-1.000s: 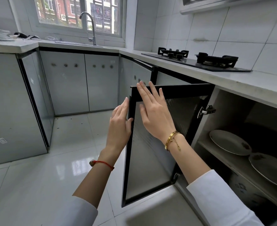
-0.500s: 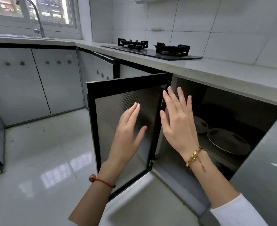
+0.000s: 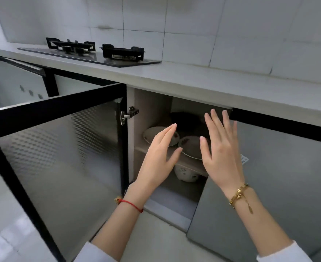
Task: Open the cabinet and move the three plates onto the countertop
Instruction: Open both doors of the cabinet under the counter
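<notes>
The cabinet door point(image 3: 65, 148), black-framed with a patterned panel, stands swung wide open to the left. Inside, on the upper shelf point(image 3: 186, 162), lie two white plates: one at the left point(image 3: 152, 134) and one at the right point(image 3: 191, 146), both partly hidden by my hands. A dark dish point(image 3: 184, 118) sits behind them. My left hand point(image 3: 159, 159) and my right hand point(image 3: 220, 148) are raised in front of the opening, fingers spread, holding nothing and touching nothing. The grey countertop point(image 3: 212, 84) runs above the cabinet.
A black gas hob point(image 3: 95, 52) sits on the countertop at the left. A white patterned bowl point(image 3: 186, 174) stands on the lower level of the cabinet. The neighbouring grey door point(image 3: 269, 186) at the right is shut. Pale floor tiles lie below.
The view has swung right to face the cabinet opening. Both hands have left the door and moved right, in front of the shelf with the plates.
</notes>
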